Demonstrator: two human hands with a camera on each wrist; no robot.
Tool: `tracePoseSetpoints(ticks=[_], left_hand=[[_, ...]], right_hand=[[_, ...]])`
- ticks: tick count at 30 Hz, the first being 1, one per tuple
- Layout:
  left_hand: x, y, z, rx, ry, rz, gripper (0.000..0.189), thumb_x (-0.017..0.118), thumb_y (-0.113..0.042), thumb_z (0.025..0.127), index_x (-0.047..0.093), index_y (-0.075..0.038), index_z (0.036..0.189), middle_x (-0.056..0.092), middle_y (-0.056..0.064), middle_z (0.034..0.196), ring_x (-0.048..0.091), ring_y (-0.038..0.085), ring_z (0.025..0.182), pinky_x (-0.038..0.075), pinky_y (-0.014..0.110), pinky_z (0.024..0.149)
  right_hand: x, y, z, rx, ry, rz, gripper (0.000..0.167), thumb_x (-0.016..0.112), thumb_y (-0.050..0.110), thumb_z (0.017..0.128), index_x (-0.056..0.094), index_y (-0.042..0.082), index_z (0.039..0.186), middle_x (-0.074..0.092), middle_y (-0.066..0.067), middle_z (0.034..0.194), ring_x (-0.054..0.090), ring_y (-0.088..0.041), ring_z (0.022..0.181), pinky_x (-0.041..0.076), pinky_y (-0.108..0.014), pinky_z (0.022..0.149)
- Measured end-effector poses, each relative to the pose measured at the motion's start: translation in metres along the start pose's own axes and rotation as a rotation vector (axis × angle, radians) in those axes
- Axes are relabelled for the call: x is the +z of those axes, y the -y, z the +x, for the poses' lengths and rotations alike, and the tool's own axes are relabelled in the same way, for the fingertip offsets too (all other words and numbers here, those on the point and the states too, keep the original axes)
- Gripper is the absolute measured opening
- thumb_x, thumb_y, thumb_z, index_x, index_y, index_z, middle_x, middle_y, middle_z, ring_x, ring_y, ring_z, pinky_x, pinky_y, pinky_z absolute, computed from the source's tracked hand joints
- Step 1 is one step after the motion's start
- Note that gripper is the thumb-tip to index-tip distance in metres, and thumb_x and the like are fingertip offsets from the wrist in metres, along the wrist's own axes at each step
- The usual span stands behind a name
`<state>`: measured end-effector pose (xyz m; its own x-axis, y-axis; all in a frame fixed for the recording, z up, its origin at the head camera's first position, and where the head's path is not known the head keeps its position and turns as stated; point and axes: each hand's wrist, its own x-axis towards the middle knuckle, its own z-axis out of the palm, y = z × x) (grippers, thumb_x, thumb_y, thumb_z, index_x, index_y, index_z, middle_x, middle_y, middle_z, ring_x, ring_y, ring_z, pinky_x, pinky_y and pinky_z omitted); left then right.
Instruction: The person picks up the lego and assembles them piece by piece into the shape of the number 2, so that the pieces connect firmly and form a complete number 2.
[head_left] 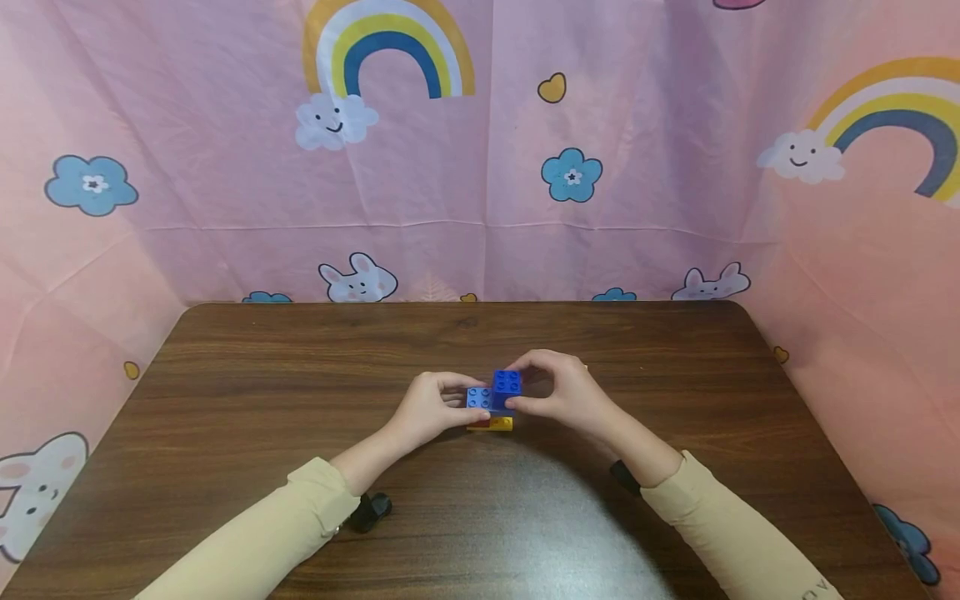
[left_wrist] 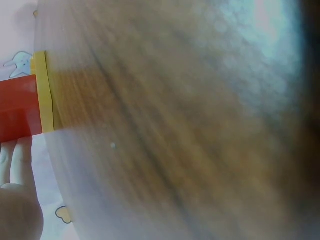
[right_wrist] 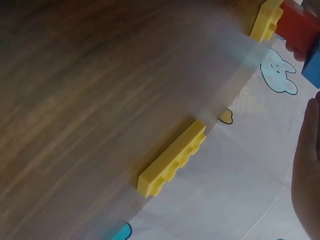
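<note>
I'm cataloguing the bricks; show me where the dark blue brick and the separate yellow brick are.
Dark blue brick (head_left: 507, 383): head view, on its studded top.
Separate yellow brick (right_wrist: 169, 156): right wrist view, on its long smooth side.

I see bare hands, pale yellow sleeves, dark lettering on the right one, black wrist cameras.

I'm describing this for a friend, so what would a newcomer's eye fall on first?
Probably the rainbow left of centre on the pink backdrop behind the table in the head view. Next, around mid-table, the dark blue brick pinched by the right hand, beside the lighter blue brick that the left hand holds. The right wrist view adds a yellow brick on the table, apart from those.
</note>
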<state>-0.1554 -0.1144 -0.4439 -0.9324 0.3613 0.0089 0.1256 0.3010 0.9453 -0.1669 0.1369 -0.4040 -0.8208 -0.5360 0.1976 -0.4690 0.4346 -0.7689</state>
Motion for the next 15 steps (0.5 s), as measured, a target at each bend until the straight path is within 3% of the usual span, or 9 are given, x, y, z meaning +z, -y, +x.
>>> tracePoseSetpoints(ticks=[15], left_hand=[[0.0, -0.0003, -0.0005, 0.009, -0.002, -0.003, 0.035, 0.087, -0.008, 0.089, 0.077, 0.004, 0.12, 0.076, 0.025, 0.124, 0.077, 0.038, 0.114, 0.065, 0.035, 0.094]], right_hand=[[0.0014, 0.0038, -0.0005, -0.056, -0.023, -0.073, 0.037, 0.09, 0.012, 0.086, 0.076, 0.004, 0.12, 0.079, -0.008, 0.111, 0.075, -0.022, 0.102, 0.065, -0.046, 0.095]])
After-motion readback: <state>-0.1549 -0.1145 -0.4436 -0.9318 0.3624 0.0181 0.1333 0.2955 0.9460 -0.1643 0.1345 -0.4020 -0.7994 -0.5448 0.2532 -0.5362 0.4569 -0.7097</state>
